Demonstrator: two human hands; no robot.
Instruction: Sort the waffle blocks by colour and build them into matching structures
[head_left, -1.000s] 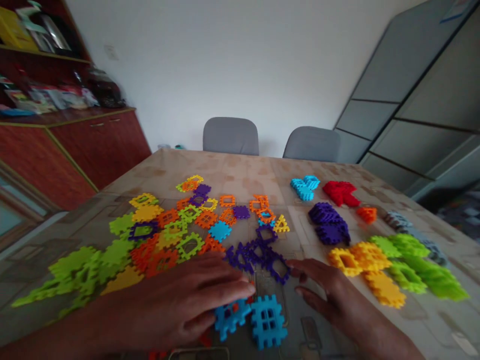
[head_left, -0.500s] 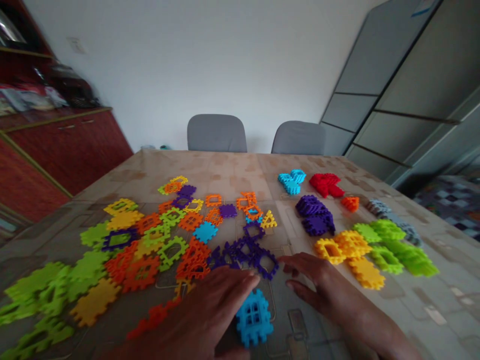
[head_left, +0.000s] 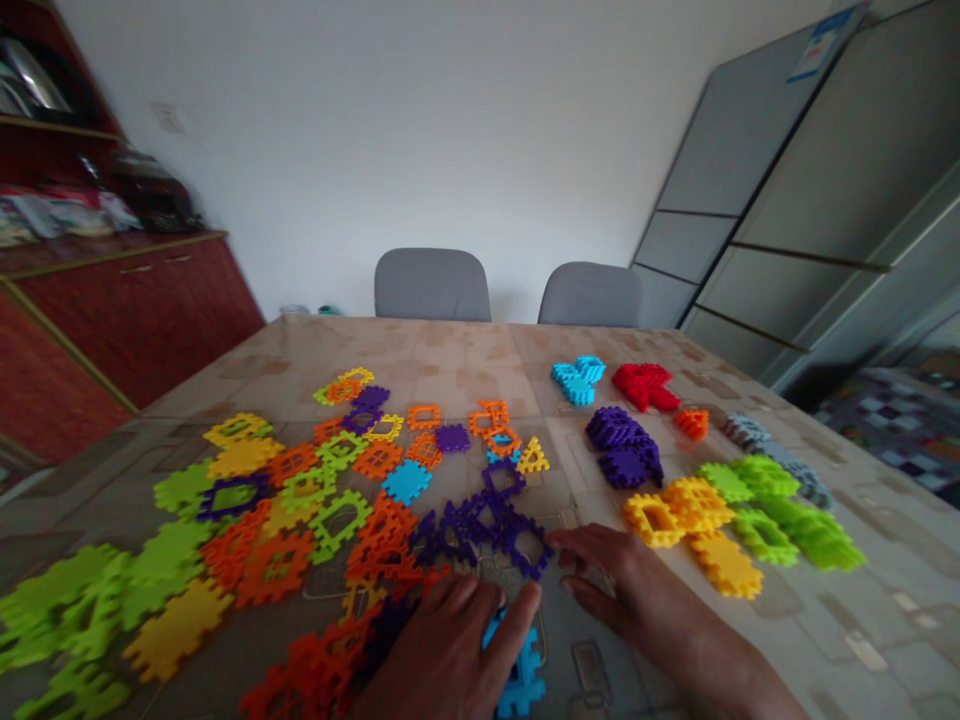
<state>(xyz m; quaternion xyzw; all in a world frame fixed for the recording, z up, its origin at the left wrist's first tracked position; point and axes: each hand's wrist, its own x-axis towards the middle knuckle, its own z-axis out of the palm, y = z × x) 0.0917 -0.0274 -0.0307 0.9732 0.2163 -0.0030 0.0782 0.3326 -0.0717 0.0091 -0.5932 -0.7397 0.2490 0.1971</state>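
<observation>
A person's two bare hands work low over a tabletop (head_left: 517, 355) strewn with toy tiles, toward its near side. The right hand (head_left: 619, 570) has its grip spread, thumb apart from forefinger, the fingertip right at the edge of a purple frame (head_left: 534, 571); whether it touches, one cannot tell from here. The left hand (head_left: 459, 648) lies curled, thumb across a blue block (head_left: 528, 667) — whether its grip pinches anything is hidden.

Good handling of the frame would probably mean taking a single toothed rim between thumb and forefinger, then easing it off gently, since its purple neighbours (head_left: 457, 530) crowd close and the teeth look likely to snag. The left hand would do best resting lightly, so the blue block is not shoved about.

The frame is deep purple, flat and notched all round, with a wide opening through which the patterned tabletop shows. It sits between the hands, well apart from the far edge. The blue block, nearer the near edge, is bright and chunky-toothed — mostly covered, so its face cannot be read.
</observation>
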